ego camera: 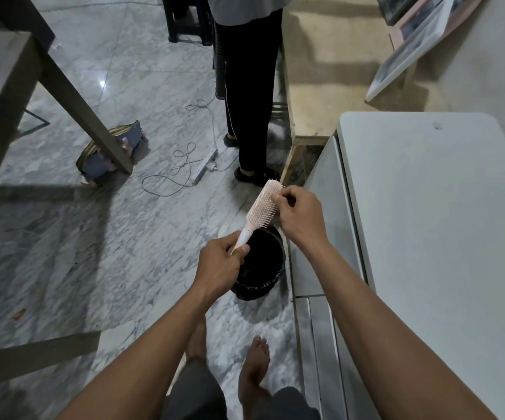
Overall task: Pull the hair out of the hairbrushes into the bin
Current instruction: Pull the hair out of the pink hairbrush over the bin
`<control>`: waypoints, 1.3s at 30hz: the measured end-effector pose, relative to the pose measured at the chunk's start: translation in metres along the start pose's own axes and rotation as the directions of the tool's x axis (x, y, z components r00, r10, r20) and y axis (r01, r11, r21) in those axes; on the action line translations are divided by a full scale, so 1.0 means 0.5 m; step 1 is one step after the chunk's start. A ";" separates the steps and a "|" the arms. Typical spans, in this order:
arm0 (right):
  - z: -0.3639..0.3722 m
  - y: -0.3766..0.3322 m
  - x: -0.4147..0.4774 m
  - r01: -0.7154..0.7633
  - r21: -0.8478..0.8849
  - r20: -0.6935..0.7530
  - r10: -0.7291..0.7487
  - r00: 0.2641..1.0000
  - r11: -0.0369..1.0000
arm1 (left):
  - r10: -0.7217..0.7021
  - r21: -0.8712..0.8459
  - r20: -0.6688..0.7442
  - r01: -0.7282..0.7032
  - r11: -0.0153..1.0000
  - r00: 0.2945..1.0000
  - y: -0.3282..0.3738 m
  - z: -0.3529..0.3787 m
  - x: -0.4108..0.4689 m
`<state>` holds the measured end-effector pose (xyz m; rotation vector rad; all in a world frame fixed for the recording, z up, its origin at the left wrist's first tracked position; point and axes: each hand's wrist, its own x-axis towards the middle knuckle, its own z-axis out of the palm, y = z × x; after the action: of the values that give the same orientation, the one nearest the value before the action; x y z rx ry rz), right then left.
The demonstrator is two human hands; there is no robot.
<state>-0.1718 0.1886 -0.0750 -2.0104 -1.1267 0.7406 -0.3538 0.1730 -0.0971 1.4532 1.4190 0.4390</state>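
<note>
A pink hairbrush with pale bristles is held tilted above a black-lined bin on the marble floor. My left hand grips the brush's white handle. My right hand is up at the far end of the bristle head, thumb and fingers pinched together against the bristles. Any hair between those fingertips is too fine to make out. The bin's inside looks dark, and its contents cannot be told.
A white table runs along my right. Another person in black trousers stands just beyond the bin. A power strip with looped cables and a bag lie on the floor to the left, by a table leg.
</note>
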 end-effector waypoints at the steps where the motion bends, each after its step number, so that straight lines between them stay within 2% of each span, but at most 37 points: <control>1: -0.001 -0.001 0.002 0.046 -0.070 -0.018 -0.048 0.999 0.996 | 0.006 0.006 0.000 -0.006 1.000 1.000 0.001 0.000 -0.001; 3: 0.004 -0.002 0.005 0.121 -0.209 -0.021 -0.128 0.992 0.970 | 0.015 0.016 -0.008 -0.015 1.000 1.000 0.003 0.000 -0.003; 5: 0.008 -0.003 0.007 0.101 -0.292 -0.012 -0.109 0.994 0.951 | 0.018 0.016 -0.019 -0.017 1.000 1.000 0.004 0.000 -0.001; 8: 0.008 -0.002 0.010 0.047 -0.355 -0.022 -0.059 0.998 0.934 | 0.014 0.023 -0.024 -0.013 1.000 1.000 0.003 -0.004 -0.002; 13: 0.020 -0.006 0.006 0.092 -0.418 -0.040 -0.120 0.992 0.904 | 0.004 0.040 -0.008 -0.003 0.999 1.000 -0.005 -0.009 -0.006; 15: 0.018 0.002 0.009 0.051 -0.325 -0.053 -0.072 0.996 0.944 | -0.006 0.040 0.010 0.006 0.999 1.000 -0.006 -0.013 -0.004; 18: 0.015 0.012 0.004 -0.052 -0.014 -0.078 0.051 0.996 0.999 | -0.016 0.011 0.031 0.016 1.000 0.999 -0.007 -0.019 0.002; 21: 0.010 0.014 -0.005 -0.203 0.358 -0.082 0.247 0.965 0.911 | -0.039 -0.045 0.040 0.041 0.998 0.998 -0.009 -0.021 0.005; 23: 0.001 0.016 -0.009 -0.267 0.503 -0.044 0.333 0.942 0.822 | -0.061 -0.076 0.038 0.064 0.995 0.997 -0.013 -0.026 0.004; 33: 0.023 0.058 -0.031 -0.417 0.481 0.080 0.434 0.897 0.771 | -0.135 -0.219 0.074 0.148 0.964 0.988 -0.009 -0.025 0.014; 39: 0.031 0.073 -0.030 -0.405 0.314 0.049 0.411 0.910 0.859 | -0.142 -0.195 0.062 0.152 0.969 0.988 -0.011 -0.024 0.020</control>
<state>-0.1728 0.1665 -0.1114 -1.9836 -0.5189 1.0406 -0.3641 0.1854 -0.1003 1.1816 1.3924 0.4370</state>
